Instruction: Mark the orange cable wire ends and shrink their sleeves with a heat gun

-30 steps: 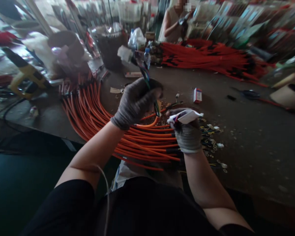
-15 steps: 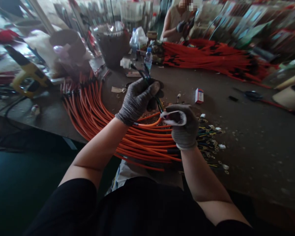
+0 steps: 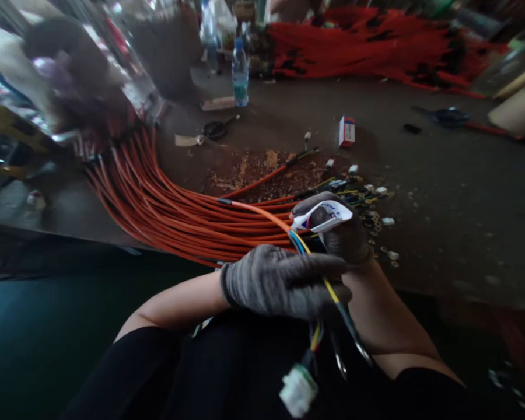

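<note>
An orange cable (image 3: 262, 214) runs to my right hand (image 3: 350, 242), gloved in grey, whose fingers are closed on it where its sheath ends. A curled white printed paper (image 3: 332, 214) is in the same hand. From the cable's end, blue, yellow and dark wires (image 3: 304, 242) pass down between the fingers of my gloved left hand (image 3: 284, 280), closed loosely around them. Below hang a white connector plug (image 3: 298, 389) and metal ring terminals (image 3: 363, 353). My right palm and part of the wires are hidden.
A bundle of orange cables (image 3: 157, 204) lies across the table, with terminals and small white connectors (image 3: 381, 191) at its right end. Beyond are scissors (image 3: 216, 128), a water bottle (image 3: 240, 76), a small box (image 3: 346, 131) and a red cable pile (image 3: 354, 46).
My left hand has come down and toward me with the wires, and the connector now hangs low. The right hand has moved slightly right, still with the white paper. The view has tilted down.
</note>
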A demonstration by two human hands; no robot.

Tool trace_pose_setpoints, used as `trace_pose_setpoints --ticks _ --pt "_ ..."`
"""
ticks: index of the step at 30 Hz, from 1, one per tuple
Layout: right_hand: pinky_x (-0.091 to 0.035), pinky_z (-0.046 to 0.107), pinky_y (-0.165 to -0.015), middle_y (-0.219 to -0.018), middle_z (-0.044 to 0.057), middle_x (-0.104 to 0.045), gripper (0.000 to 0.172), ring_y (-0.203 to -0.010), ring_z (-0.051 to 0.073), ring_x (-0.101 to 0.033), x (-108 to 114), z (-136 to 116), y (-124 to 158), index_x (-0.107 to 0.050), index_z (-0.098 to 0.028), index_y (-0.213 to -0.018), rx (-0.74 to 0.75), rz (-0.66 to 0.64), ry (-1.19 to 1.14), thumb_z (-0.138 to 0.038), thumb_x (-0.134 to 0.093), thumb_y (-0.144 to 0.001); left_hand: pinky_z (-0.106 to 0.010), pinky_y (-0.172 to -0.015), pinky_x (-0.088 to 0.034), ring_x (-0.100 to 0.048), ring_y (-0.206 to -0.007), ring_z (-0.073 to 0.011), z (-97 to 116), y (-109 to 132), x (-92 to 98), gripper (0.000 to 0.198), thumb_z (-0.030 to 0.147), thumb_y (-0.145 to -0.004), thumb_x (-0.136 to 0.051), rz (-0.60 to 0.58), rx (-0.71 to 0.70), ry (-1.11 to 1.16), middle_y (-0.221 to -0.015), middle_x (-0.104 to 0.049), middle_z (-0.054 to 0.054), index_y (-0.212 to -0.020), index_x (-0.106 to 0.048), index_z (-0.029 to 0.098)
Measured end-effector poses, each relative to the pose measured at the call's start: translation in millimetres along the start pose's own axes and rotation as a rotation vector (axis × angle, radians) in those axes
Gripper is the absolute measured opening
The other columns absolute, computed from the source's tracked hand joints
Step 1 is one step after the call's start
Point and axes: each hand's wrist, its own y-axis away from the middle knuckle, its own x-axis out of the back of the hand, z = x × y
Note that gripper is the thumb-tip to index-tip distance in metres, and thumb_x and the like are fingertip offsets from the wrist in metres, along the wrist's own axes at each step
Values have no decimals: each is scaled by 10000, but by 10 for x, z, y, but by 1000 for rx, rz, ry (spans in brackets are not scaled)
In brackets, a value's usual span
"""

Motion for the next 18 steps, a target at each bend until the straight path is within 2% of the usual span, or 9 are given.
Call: trace_pose_setpoints --ticks 3,7,12,13,15,16,18 --pt "-531 246 -587 -778 25 -718 243 -633 128 -642 123 -48 149 -752 -209 -836 -3 -52 77 -439 -684 -882 -236 -592 -574 -695 -620 -142 -49 127 -251 430 538 -935 -558 -160 -149 -142 -883 -776 -70 -1141 -701 188" --pt "-526 241 -638 -782 11 -706 215 -665 120 -634 123 -65 133 -742 -217 -850 9 -139 85 -418 -679 -892 -229 -527 -515 -669 -594 -127 -108 99 -327 472 522 -1002 -432 -275 -205 -283 -882 -766 -66 -1194 -654 152" --pt "-521 259 -647 -744 17 -695 212 -650 128 -616 141 -139 -53 -727 -190 -812 -6 -475 179 -399 -724 -854 -232 -504 -478 -655 -590 -121 -93 79 -319 399 466 -1013 -431 -320 -258 -361 -843 -752 -62 -1077 -689 167" --pt "-517 253 -628 -732 15 -689 228 -636 124 -609 163 -135 -72 -723 -186 -804 -25 -485 175 -410 -732 -846 -231 -486 -463 -638 -558 -117 -83 97 -330 394 462 -1010 -443 -304 -249 -358 -787 -739 -51 -1069 -690 160" --pt "-515 245 -598 -730 17 -688 276 -619 120 -606 220 -93 -59 -723 -184 -806 -67 -420 140 -458 -729 -841 -228 -463 -445 -607 -510 -112 -57 128 -350 412 484 -1000 -464 -270 -207 -331 -702 -710 -33 -1080 -687 146" --pt "-521 246 -598 -741 21 -694 296 -626 122 -613 252 -58 -28 -730 -186 -820 -84 -364 132 -481 -727 -837 -227 -473 -455 -612 -518 -112 -48 127 -348 425 502 -993 -474 -265 -191 -309 -707 -711 -35 -1093 -687 149" --pt "-550 261 -638 -797 32 -717 295 -681 137 -645 323 17 67 -745 -200 -842 -98 -213 155 -492 -763 -798 -229 -555 -512 -666 -628 -124 -68 64 -291 412 508 -988 -480 -291 -146 -279 -857 -750 -56 -1143 -688 187"
